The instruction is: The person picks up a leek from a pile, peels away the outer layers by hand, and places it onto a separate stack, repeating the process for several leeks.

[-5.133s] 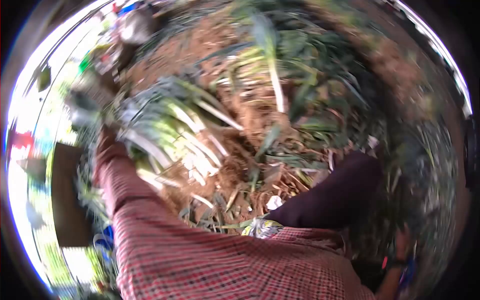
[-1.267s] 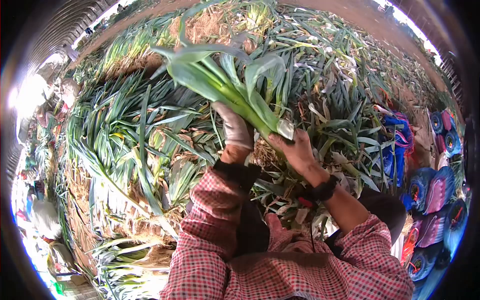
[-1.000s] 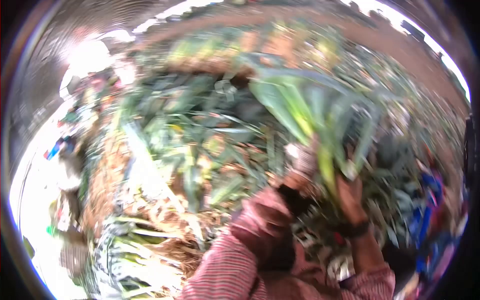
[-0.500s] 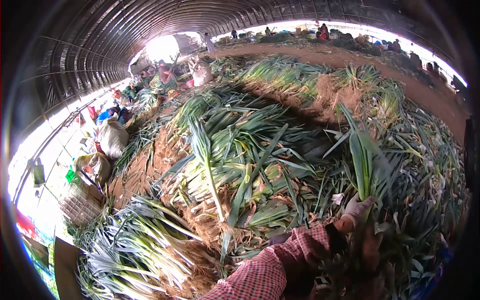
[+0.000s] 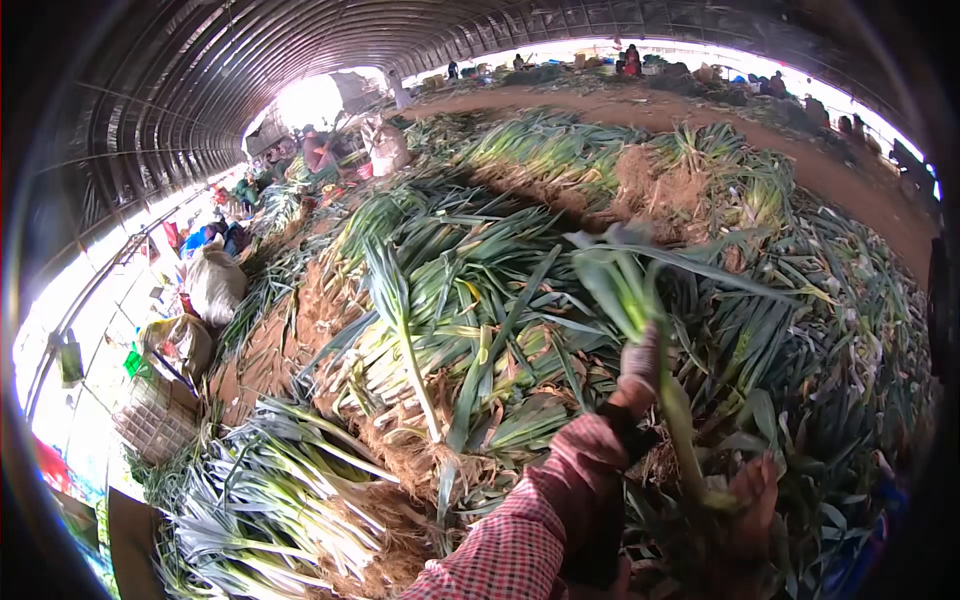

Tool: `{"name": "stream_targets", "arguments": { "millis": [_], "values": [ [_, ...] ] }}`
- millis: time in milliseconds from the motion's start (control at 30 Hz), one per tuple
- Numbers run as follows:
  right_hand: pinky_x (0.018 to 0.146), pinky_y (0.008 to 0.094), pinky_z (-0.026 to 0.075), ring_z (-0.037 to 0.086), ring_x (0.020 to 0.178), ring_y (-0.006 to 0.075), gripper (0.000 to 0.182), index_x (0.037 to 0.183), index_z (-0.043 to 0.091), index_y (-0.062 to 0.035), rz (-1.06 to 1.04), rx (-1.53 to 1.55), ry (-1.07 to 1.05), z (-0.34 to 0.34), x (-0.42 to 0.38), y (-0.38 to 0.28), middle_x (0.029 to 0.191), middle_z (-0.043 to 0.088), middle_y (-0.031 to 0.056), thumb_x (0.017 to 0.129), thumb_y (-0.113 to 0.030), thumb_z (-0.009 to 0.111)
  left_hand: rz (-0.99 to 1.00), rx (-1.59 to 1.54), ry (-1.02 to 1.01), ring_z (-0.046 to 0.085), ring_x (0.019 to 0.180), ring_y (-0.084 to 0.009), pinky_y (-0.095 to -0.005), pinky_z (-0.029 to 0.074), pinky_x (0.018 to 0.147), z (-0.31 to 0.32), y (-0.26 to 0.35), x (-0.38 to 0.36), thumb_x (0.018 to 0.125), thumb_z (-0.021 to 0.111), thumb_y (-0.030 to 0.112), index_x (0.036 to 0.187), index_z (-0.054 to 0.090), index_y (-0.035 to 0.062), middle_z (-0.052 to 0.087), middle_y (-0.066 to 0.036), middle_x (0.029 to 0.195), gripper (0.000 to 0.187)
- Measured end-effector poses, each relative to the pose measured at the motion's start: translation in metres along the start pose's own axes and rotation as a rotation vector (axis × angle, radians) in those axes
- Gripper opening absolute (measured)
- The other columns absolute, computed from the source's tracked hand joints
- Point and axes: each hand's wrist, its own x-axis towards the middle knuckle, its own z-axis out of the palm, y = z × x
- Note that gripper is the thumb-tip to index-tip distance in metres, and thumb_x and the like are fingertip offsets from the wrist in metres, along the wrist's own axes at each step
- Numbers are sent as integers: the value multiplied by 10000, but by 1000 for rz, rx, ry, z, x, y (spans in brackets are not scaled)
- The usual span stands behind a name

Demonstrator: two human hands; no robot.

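My left hand, in a pale glove below a red checked sleeve, is closed around a leek. The leek's green leaves fan out above the fist, partly blurred, and its stalk slants down to the right. Near the stalk's lower end is my right hand, partly in shadow, its fingers pointing up and nothing visible in them. Left of my left hand lies a big heap of leeks with one pale leek on top. A bundle of leeks with brown roots lies at the lower left.
More leeks lie farther back, and loose leaves cover the right side. White sacks and a woven basket stand at the left. A person is near a sack at the back left; others are far off.
My left hand has moved left and up with the leek, whose lower stalk now shows. My right hand, dark before, now shows its fingers in brighter light. The whole view has shifted slightly.
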Motion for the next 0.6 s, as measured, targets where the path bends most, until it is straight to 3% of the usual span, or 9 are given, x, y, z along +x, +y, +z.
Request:
{"name": "stream_targets", "arguments": {
  "millis": [100,167,233,300,333,433,500,567,600],
  "values": [
    [462,264,358,380,488,106,262,768,483,-129,202,-86,-393,-125,-13,-5,578,376,-55,953,-294,398,57,-36,173,467,461,-133,-252,397,406,-26,34,6,785,644,446,881,561,153,499,9,608,319],
    [442,276,345,349,460,105,239,745,447,-130,230,-286,64,-82,-73,-32,557,314,-68,949,-250,413,-38,18,190,484,493,-148,-279,421,429,-68,41,12,819,584,479,880,532,135,512,-19,643,354],
    [435,287,305,312,440,109,267,708,415,-130,300,-319,115,-69,-127,-63,530,281,-45,949,-244,409,17,109,306,487,492,-170,-314,417,433,-87,33,17,845,519,511,843,512,123,500,-33,632,388],
    [444,295,239,270,428,117,332,655,387,-128,377,-190,-250,-81,-163,-81,496,278,14,952,-276,388,34,110,393,488,494,-165,-302,418,448,-80,33,10,864,492,488,836,514,123,500,-29,633,366],
    [452,297,218,248,425,118,343,635,345,-129,351,-42,-253,-76,-173,-83,491,238,-9,960,-242,349,-5,164,439,498,512,-159,-282,430,477,-83,33,15,874,473,482,849,510,117,507,-27,644,367],
    [463,287,232,265,442,127,311,663,393,-124,276,-32,-171,-50,-208,-121,512,257,-4,954,-224,354,13,132,236,481,493,-176,-288,451,464,-125,19,35,862,534,428,821,507,114,490,-28,644,318],
    [470,281,242,276,454,132,293,681,425,-120,227,-44,-99,-31,-237,-160,526,269,-1,950,-213,358,78,363,198,504,509,-191,-284,460,498,-157,39,36,870,503,465,877,528,115,513,-40,638,351],
    [477,275,251,287,466,138,278,700,457,-116,156,-71,-29,-23,-252,-189,540,282,3,947,-201,362,97,79,25,514,760,-230,-333,462,706,-188,65,56,922,399,373,1092,474,92,525,-77,901,337],
    [540,273,369,426,580,156,185,901,547,-79,-48,-324,117,-97,-280,-196,664,420,39,922,-197,406,292,184,139,519,757,-219,-345,467,706,-184,62,57,916,420,395,1079,482,88,533,-77,905,353]
  ]
}}
